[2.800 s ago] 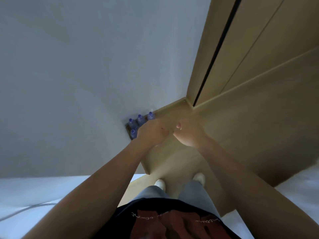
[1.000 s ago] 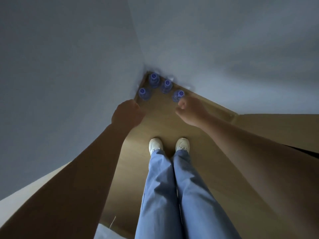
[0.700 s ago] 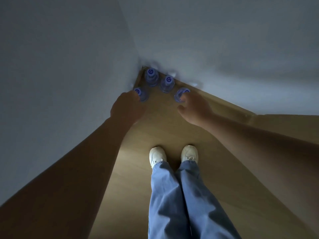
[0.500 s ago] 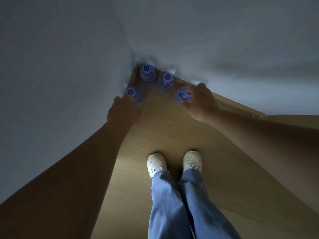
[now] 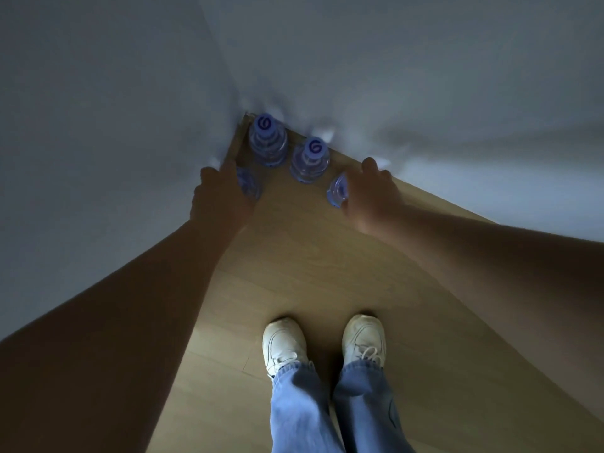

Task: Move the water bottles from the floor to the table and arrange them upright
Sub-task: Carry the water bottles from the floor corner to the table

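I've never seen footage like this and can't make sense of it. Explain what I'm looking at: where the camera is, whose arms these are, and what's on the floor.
There is no machine here. The camera sits on a person's head and looks down, so you see their own arms, jeans and white shoes. They are bending into a corner where two pale walls meet a wooden floor. Four water bottles with blue caps stand there. The left hand is closing round the left bottle, and the right hand round the right bottle. Whether either grip is firm yet cannot be told. The two back bottles, the corner one and its neighbour, stand untouched. No table is in view.
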